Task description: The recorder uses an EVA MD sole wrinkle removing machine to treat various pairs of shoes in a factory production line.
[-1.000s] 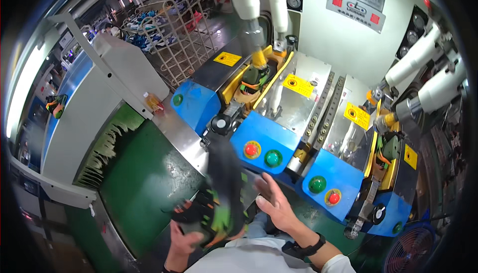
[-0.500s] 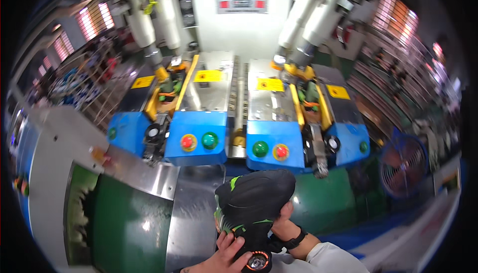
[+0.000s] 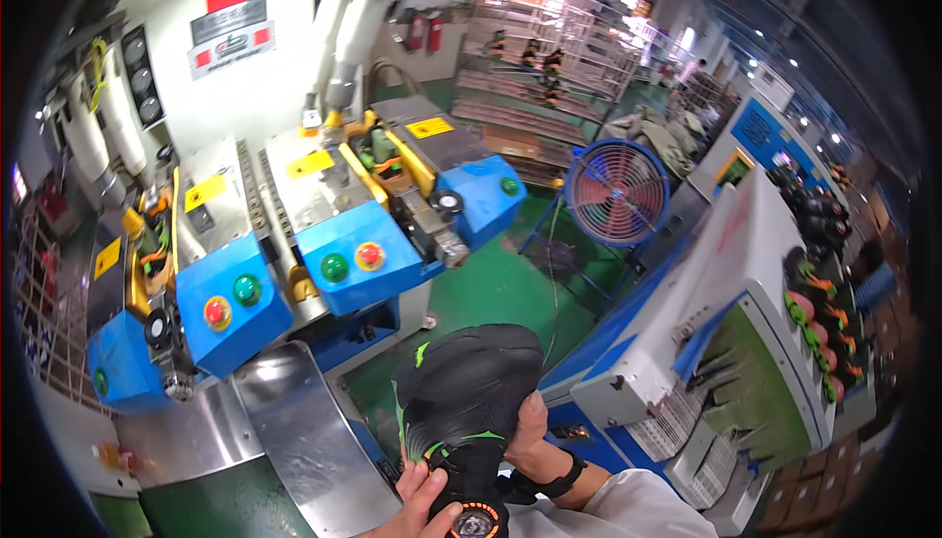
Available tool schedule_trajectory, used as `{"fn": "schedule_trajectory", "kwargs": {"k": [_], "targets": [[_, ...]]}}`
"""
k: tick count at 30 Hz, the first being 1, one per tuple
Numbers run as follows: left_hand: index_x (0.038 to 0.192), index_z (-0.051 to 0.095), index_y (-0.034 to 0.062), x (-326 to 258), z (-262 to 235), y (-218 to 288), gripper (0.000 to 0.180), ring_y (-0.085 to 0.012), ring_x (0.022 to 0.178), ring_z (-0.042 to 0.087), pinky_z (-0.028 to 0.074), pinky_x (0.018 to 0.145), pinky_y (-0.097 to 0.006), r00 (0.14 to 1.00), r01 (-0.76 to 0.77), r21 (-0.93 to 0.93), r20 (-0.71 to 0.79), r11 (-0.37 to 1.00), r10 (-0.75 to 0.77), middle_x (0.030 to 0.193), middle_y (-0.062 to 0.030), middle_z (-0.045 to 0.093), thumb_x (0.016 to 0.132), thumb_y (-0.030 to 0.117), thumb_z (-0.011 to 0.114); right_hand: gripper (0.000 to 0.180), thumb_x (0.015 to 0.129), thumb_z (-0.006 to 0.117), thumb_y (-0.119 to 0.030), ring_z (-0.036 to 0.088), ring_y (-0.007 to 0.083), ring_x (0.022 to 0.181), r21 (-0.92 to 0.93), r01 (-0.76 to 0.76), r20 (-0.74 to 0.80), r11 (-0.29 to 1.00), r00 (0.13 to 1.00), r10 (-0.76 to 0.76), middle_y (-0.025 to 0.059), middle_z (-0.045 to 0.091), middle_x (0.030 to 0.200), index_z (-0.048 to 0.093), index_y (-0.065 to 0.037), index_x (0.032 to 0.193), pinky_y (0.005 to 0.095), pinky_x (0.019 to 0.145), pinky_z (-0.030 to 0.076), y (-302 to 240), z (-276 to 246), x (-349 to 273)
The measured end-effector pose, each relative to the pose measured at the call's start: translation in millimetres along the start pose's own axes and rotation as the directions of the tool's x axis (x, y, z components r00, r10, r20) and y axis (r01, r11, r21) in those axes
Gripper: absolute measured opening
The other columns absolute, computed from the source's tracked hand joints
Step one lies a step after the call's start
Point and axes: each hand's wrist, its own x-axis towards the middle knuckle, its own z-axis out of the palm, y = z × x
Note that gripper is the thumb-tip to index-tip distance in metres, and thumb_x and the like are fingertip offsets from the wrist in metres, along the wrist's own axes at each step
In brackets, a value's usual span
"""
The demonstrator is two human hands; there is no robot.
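A black shoe (image 3: pixel 466 386) with bright green and orange accents is held up in front of me, its toe pointing away. My left hand (image 3: pixel 424 504) is closed around its near left side, fingers curled over the edge. At the near end, next to these fingers, a round piece with an orange-marked ring (image 3: pixel 474 521) shows. My right hand (image 3: pixel 535 440) grips the shoe's right side, partly hidden behind it, and a black band circles that wrist.
A machine with blue control boxes (image 3: pixel 358 256) and red and green buttons stands at left. Below it lies a metal shelf (image 3: pixel 314 450). A blue round fan (image 3: pixel 618 193) stands beyond. At right is a white-and-blue machine (image 3: pixel 648 361) with a fringed opening, and several shoes (image 3: pixel 819 317) beside it.
My view has swung to the right, so the button machine now lies farther left and the fan and right-hand machine show more. Both hands keep hold of the shoe.
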Motion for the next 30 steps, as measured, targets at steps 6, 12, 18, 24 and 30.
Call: {"fn": "schedule_trajectory", "kwargs": {"k": [6, 12, 18, 24, 30], "targets": [[0.132, 0.038, -0.0016, 61.1, 12.6, 13.5, 0.077, -0.0475, 0.126, 0.034, 0.029, 0.101, -0.058, 0.986, -0.067, -0.293, 0.129, 0.954, 0.109, 0.141, -0.0308, 0.032, 0.074, 0.034, 0.075, 0.090, 0.075, 0.068, -0.061, 0.063, 0.0234, 0.102, -0.058, 0.118, -0.042, 0.991, 0.992, -0.121, 0.0165, 0.059, 0.119, 0.045, 0.007, 0.129, 0.0357, 0.090, 0.051, -64.9, -35.5, -32.7], [0.144, 0.018, -0.0089, 115.9, 62.9, 8.1, 0.078, -0.0333, 0.139, 0.027, 0.019, 0.114, -0.043, 0.919, 0.288, -0.619, -0.035, 0.730, -0.392, 0.148, -0.0256, 0.027, 0.084, 0.017, 0.060, 0.076, 0.081, 0.061, -0.054, 0.064, 0.0204, 0.099, -0.121, -0.164, -0.007, 0.979, 0.986, 0.164, 0.0158, 0.062, 0.115, 0.049, 0.005, 0.127, 0.0326, 0.086, 0.052, -110.6, -83.5, -59.4], [0.147, 0.019, -0.0031, 111.8, 84.3, 26.8, 0.077, -0.0307, 0.137, 0.033, 0.025, 0.112, -0.040, 0.715, 0.560, -0.819, 0.401, 0.125, -0.572, 0.150, -0.0236, 0.027, 0.091, 0.043, 0.047, 0.077, 0.082, 0.057, -0.056, 0.062, 0.0200, 0.103, -0.022, -0.611, 0.045, 0.791, 0.790, 0.611, 0.0150, 0.060, 0.117, 0.047, 0.004, 0.130, 0.0318, 0.090, 0.049, -104.2, -96.6, -85.9], [0.151, 0.014, 0.0082, 73.2, 62.2, 46.2, 0.085, -0.0337, 0.141, 0.027, 0.023, 0.114, -0.044, 0.673, 0.465, -0.879, 0.427, -0.104, -0.604, 0.154, -0.0257, 0.014, 0.088, 0.054, 0.047, 0.081, 0.082, 0.057, -0.054, 0.060, 0.0198, 0.106, -0.210, -0.695, 0.195, 0.687, 0.659, 0.726, 0.0152, 0.058, 0.120, 0.043, 0.007, 0.133, 0.0313, 0.090, 0.048, -80.5, -85.3, -92.9], [0.152, 0.014, 0.0135, 36.1, 14.1, 48.0, 0.092, -0.0340, 0.143, 0.023, 0.023, 0.113, -0.047, 0.592, 0.374, -0.909, 0.388, -0.186, -0.706, 0.154, -0.0243, 0.016, 0.082, 0.060, 0.052, 0.079, 0.082, 0.057, -0.052, 0.060, 0.0195, 0.105, -0.287, -0.800, 0.256, 0.527, 0.466, 0.847, 0.0146, 0.058, 0.118, 0.043, 0.007, 0.132, 0.0312, 0.087, 0.048, -44.8, -38.1, -72.0]]}}
